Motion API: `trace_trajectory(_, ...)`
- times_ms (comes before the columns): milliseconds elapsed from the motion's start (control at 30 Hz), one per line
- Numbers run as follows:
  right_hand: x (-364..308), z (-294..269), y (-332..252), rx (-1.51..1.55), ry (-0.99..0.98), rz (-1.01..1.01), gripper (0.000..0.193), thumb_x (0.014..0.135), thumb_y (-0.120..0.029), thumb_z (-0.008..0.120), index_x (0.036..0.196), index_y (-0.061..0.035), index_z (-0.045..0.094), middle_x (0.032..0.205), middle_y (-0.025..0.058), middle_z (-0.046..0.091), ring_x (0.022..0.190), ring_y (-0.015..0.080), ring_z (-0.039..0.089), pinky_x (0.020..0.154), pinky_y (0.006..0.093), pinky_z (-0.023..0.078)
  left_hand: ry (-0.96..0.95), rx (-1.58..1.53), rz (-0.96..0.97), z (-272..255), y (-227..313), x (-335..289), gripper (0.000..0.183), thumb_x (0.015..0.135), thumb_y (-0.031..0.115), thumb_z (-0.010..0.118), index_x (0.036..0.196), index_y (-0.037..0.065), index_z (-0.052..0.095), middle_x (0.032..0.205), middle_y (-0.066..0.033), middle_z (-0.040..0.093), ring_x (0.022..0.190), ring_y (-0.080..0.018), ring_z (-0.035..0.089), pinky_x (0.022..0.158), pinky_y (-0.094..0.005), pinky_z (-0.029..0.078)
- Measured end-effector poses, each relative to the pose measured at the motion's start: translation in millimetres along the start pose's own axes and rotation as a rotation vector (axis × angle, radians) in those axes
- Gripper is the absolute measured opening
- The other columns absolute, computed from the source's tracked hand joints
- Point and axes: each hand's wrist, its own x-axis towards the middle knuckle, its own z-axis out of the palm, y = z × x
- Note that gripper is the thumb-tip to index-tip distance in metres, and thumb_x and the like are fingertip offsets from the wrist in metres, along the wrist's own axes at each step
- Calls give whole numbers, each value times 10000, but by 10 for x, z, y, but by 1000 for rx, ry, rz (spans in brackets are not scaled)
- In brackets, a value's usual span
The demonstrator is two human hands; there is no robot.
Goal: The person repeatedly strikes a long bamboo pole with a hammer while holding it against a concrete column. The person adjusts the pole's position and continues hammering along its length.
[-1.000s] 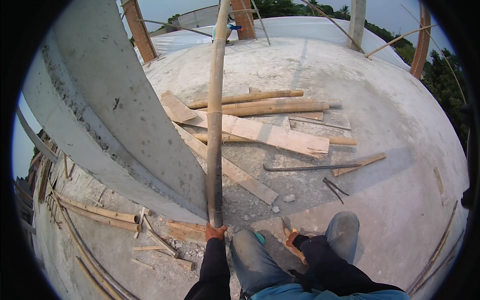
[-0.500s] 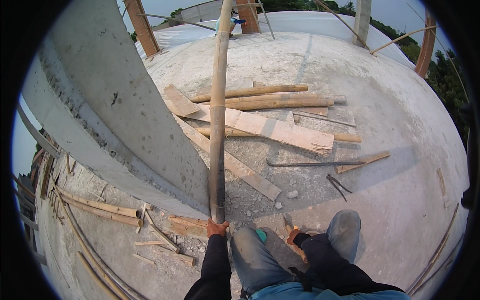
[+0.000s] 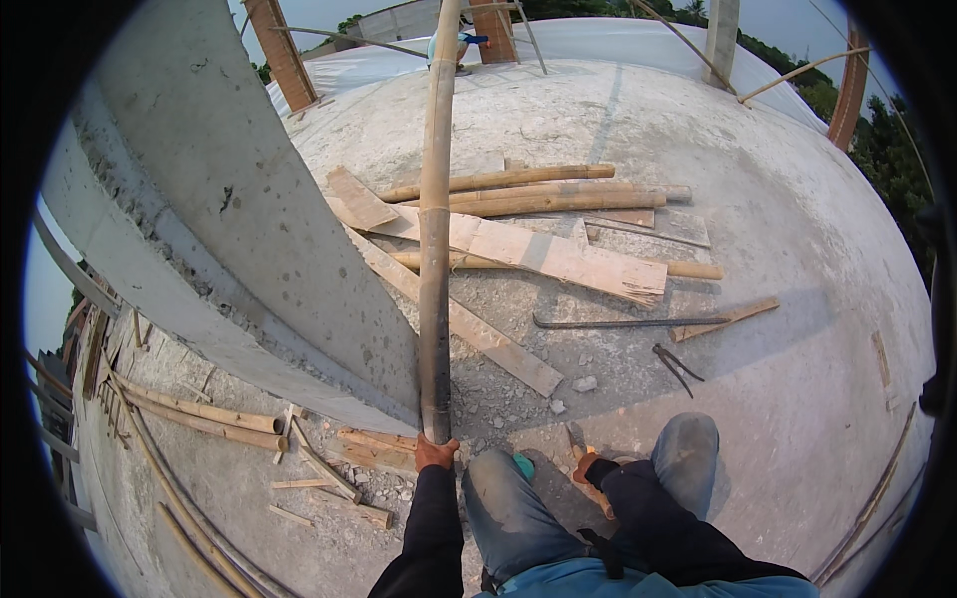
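Room on the left is restricted by a large grey concrete column (image 3: 249,199), whose lower edge ends just beside the left hand (image 3: 435,453). A bare stretch of pale concrete floor (image 3: 797,389) is presented on the right, bounded at the far side by white plastic sheeting (image 3: 598,45).

The long tan bamboo pole (image 3: 436,219), darkened toward its lower end, is clamped at that end in the left hand. It is held with its length running away from the hand and is cut off by the upper edge of the view; contact with the column cannot be confirmed. The right hand (image 3: 588,470), between the knees, is closed around a wooden-handled tool with a grey metal blade (image 3: 575,435).

At the left, two round bamboo lengths (image 3: 204,424) and splintered wood scraps (image 3: 324,463) are noted. Ahead, the floor is obstructed by a narrow pale plank (image 3: 503,344), a broad splintered plywood strip (image 3: 558,261) and stacked yellowish bamboo poles (image 3: 528,204). Farther right, a dark hooked steel bar (image 3: 618,323) is found with its end at a short wooden piece (image 3: 748,311); black metal pincers (image 3: 678,371) are located nearer the right knee.
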Motion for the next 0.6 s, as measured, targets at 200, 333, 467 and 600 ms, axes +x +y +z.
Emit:
trace_trajectory(200, 5, -4, -6, 110, 31, 87, 580, 903, -537, 567, 1116, -32, 756, 1163, 179, 735, 1086, 350, 700, 921, 457, 546, -11, 12, -2, -45, 38, -38, 942, 647, 393, 852, 1340, -141, 503, 1269, -354, 621, 1218, -456, 606, 1023, -457, 500)
trace_trajectory(333, 27, -6, -8, 53, -31, 56, 584, 901, -544, 572, 1134, -40, 757, 1168, 178, 734, 1107, 349, 694, 927, 452, 544, -24, 11, -11, -48, 43, -40, 978, 650, 399, 858, 1362, -156, 482, 1288, -363, 607, 1236, -457, 595, 1037, -452, 492)
trace_trajectory(467, 87, 43, 1, 20, 10, 58, 572, 902, -530, 570, 1134, -41, 757, 1171, 180, 732, 1119, 343, 690, 940, 450, 538, -37, -2, 0, -45, 28, -10, 984, 649, 401, 856, 1369, -152, 479, 1285, -360, 610, 1235, -456, 596, 1040, -453, 492)
trace_trajectory(600, 108, 75, 14, -27, 75, -6, 544, 911, -503, 566, 1127, -42, 759, 1171, 200, 725, 1136, 345, 684, 952, 438, 535, -76, 22, -13, -82, 47, 2, 1025, 660, 438, 842, 1426, -114, 445, 1348, -340, 581, 1274, -440, 572, 1060, -464, 478)
